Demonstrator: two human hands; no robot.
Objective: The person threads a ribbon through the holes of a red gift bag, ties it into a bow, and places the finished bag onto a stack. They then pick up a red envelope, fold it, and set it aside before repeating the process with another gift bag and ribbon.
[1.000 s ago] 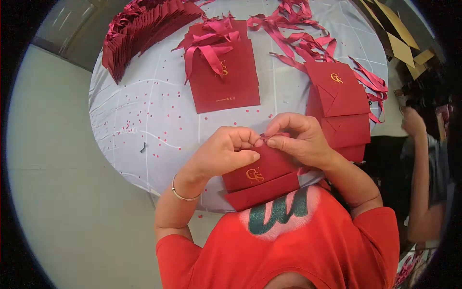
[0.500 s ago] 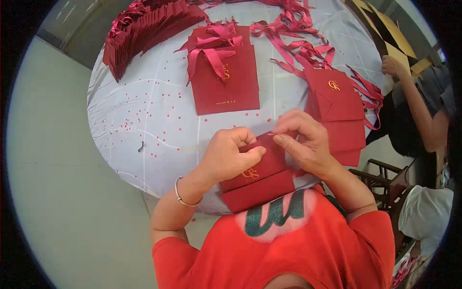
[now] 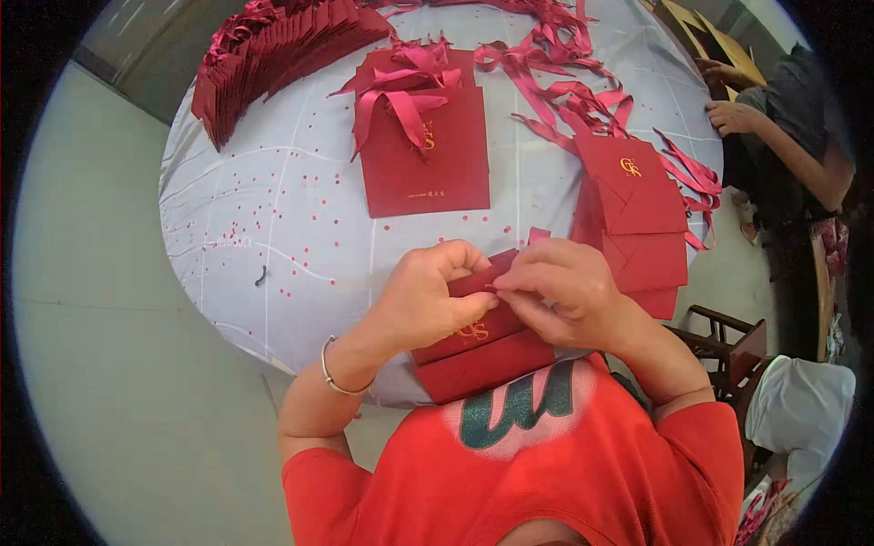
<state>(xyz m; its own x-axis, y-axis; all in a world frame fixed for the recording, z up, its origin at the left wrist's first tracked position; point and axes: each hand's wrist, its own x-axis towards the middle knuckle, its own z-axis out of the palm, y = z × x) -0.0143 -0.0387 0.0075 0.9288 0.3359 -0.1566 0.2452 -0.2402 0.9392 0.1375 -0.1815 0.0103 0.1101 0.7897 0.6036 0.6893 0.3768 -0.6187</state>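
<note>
A dark red paper gift bag (image 3: 482, 350) with a gold logo lies flat at the near edge of the round table (image 3: 273, 209). My left hand (image 3: 423, 296) grips its upper edge with thumb and curled fingers. My right hand (image 3: 560, 291) is closed over the same edge just to the right, fingertips pinching at the bag's top, where a short piece of red ribbon (image 3: 537, 235) pokes out behind my knuckles. The two hands touch each other over the bag.
A flat bag with ribbon handles (image 3: 423, 136) lies mid-table. A fanned row of bags (image 3: 264, 55) is at the far left, loose ribbons (image 3: 564, 82) at the back, a stack of folded bags (image 3: 637, 214) at right. Another person's hands (image 3: 728, 109) work at the far right. A wooden chair (image 3: 724, 341) stands nearby.
My right hand has dropped closer onto the bag's top edge and now meets my left hand. The other person at the right has shifted further back along the table edge.
</note>
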